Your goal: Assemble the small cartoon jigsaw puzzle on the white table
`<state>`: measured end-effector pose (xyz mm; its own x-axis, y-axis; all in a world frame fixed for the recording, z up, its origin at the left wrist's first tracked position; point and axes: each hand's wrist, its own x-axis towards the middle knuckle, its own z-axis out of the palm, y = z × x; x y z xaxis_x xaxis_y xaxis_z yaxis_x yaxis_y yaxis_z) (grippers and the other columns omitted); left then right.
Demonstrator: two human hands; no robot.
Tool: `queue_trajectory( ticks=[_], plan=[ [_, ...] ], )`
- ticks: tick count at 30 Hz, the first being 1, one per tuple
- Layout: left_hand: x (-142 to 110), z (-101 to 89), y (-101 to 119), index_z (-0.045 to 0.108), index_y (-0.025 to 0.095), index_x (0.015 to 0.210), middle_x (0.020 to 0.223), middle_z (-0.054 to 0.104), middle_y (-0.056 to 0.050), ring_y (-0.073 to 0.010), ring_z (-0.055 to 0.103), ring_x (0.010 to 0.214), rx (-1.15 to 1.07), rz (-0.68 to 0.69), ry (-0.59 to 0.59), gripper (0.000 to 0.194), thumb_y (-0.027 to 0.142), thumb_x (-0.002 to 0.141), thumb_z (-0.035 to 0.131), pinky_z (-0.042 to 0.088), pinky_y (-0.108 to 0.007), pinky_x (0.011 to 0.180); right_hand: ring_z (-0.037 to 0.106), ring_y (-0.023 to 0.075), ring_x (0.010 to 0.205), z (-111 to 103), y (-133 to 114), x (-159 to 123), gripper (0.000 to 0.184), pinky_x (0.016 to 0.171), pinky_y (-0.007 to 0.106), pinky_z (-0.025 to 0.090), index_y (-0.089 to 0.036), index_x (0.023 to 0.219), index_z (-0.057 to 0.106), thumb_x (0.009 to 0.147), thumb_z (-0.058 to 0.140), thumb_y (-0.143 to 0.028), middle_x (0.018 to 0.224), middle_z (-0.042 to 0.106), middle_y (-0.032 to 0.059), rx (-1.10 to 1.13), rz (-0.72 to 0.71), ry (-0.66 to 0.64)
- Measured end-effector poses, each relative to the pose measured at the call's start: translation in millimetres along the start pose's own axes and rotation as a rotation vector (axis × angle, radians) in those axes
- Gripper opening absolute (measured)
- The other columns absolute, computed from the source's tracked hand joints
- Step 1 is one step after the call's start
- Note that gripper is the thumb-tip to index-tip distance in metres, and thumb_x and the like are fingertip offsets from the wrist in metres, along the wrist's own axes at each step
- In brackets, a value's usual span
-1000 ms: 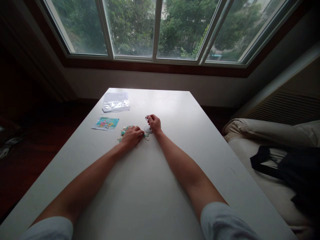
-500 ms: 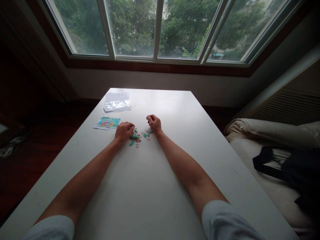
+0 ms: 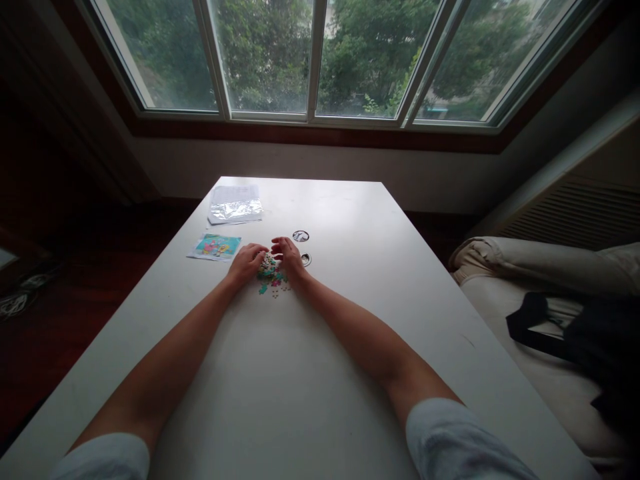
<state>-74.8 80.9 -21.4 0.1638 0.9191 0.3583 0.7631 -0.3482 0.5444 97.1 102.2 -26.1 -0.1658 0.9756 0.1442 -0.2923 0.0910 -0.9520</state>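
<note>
A heap of small jigsaw pieces [image 3: 270, 273], mostly teal with some pink and pale ones, lies on the white table [image 3: 300, 373]. At its left edge rests my left hand [image 3: 245, 263], fingers loosely bent and holding nothing I can see. My right hand [image 3: 291, 259] curves around the heap's right side, its fingers apart and pointing left. Just right of that hand lies a round, ring-like item [image 3: 307, 259], partly covered by it. A flat round disc [image 3: 301, 236] with a dark rim is a little farther back.
A colourful picture sheet [image 3: 216, 247] lies left of my left hand. Behind it are papers in a clear plastic sleeve [image 3: 235, 204], near the far left corner. A beige seat [image 3: 500, 313] with a dark strapped item [image 3: 595, 333] stands to the right, beyond the table edge.
My right hand has let go of the round disc, now on the table, and moved left to the pieces. Loose pieces on the right are now closer to the heap.
</note>
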Motion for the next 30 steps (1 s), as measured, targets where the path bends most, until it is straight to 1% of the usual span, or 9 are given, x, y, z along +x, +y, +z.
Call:
queue_trajectory(
  ticks=[4,8,12,14,16,21,26,28,30],
  plan=[
    [-2.3,-0.9,8.6,0.073,0.024,0.11,0.113,0.07,-0.006,-0.024,0.059,0.113,0.011,0.037,-0.059,0.034,0.037,0.098,0.043,0.045,-0.041,0.104,0.063,0.015,0.076,-18.7,-6.7,11.1,0.043,0.067,0.027,0.05,-0.022,0.097,0.062,0.091,0.05,-0.062,0.086,0.065,0.0035,0.114,-0.027,0.202],
    [-8.0,-2.8,25.0,0.07,0.026,0.119,0.12,0.067,-0.007,-0.0253,0.057,0.116,0.056,0.15,-0.154,0.036,0.047,0.096,0.051,0.044,-0.043,0.106,0.06,0.0139,0.069,-39.2,-12.4,23.7,0.047,0.06,0.025,0.048,-0.02,0.092,0.061,0.091,0.048,-0.065,0.081,0.065,0.0041,0.114,-0.02,0.316],
    [-15.2,-1.6,44.2,0.06,0.03,0.137,0.143,0.054,-0.008,-0.0312,0.043,0.136,0.162,0.295,-0.249,0.059,0.062,0.087,0.063,0.036,-0.048,0.115,0.06,0.0145,0.067,-43.4,-12.3,27.4,0.053,0.059,0.026,0.047,-0.02,0.092,0.061,0.091,0.043,-0.07,0.08,0.066,0.005,0.074,-0.008,0.312],
    [-18.3,0.9,51.2,0.056,0.031,0.141,0.149,0.049,-0.008,-0.0338,0.038,0.14,0.21,0.325,-0.277,0.068,0.066,0.083,0.066,0.032,-0.051,0.118,0.06,0.0147,0.065,-42.1,-11.1,27.1,0.055,0.058,0.027,0.047,-0.02,0.091,0.061,0.091,0.042,-0.072,0.079,0.066,0.005,0.059,-0.013,0.303],
    [-20.3,4.1,55.4,0.054,0.031,0.142,0.15,0.048,-0.009,-0.035,0.037,0.141,0.246,0.331,-0.282,0.071,0.065,0.081,0.068,0.03,-0.052,0.118,0.059,0.0143,0.064,-41.0,-10.3,26.4,0.055,0.057,0.027,0.046,-0.02,0.09,0.062,0.09,0.044,-0.072,0.077,0.066,0.0044,0.077,-0.016,0.304],
    [-18.8,8.5,54.8,0.06,0.029,0.133,0.141,0.056,-0.009,-0.0313,0.048,0.131,0.273,0.284,-0.23,0.043,0.046,0.093,0.059,0.038,-0.05,0.112,0.057,0.0133,0.062,-40.8,-10.4,25.2,0.054,0.056,0.026,0.045,-0.019,0.088,0.064,0.09,0.048,-0.07,0.074,0.064,0.0035,0.114,-0.033,0.286],
    [-14.3,7.0,48.6,0.069,0.026,0.11,0.126,0.064,-0.007,-0.0274,0.055,0.119,0.224,0.242,-0.165,0.022,0.035,0.094,0.057,0.045,-0.045,0.104,0.056,0.0135,0.06,-41.3,-10.2,25.0,0.055,0.055,0.027,0.045,-0.019,0.086,0.064,0.089,0.048,-0.072,0.072,0.063,0.0032,0.093,-0.028,0.283],
    [-13.7,6.4,47.7,0.07,0.025,0.105,0.121,0.065,-0.007,-0.0261,0.056,0.116,0.208,0.23,-0.132,0.019,0.034,0.095,0.056,0.046,-0.045,0.103,0.056,0.0133,0.059,-41.5,-10.1,24.8,0.054,0.055,0.027,0.044,-0.019,0.085,0.064,0.089,0.049,-0.071,0.072,0.063,0.0032,0.1,-0.033,0.273],
    [-14.1,6.1,48.8,0.07,0.026,0.108,0.121,0.065,-0.007,-0.0262,0.056,0.116,0.2,0.221,-0.107,0.021,0.035,0.094,0.057,0.046,-0.046,0.104,0.056,0.0134,0.06,-41.5,-10.5,24.4,0.053,0.055,0.027,0.044,-0.019,0.085,0.064,0.089,0.05,-0.07,0.072,0.063,0.0033,0.099,-0.035,0.266]
  ],
)
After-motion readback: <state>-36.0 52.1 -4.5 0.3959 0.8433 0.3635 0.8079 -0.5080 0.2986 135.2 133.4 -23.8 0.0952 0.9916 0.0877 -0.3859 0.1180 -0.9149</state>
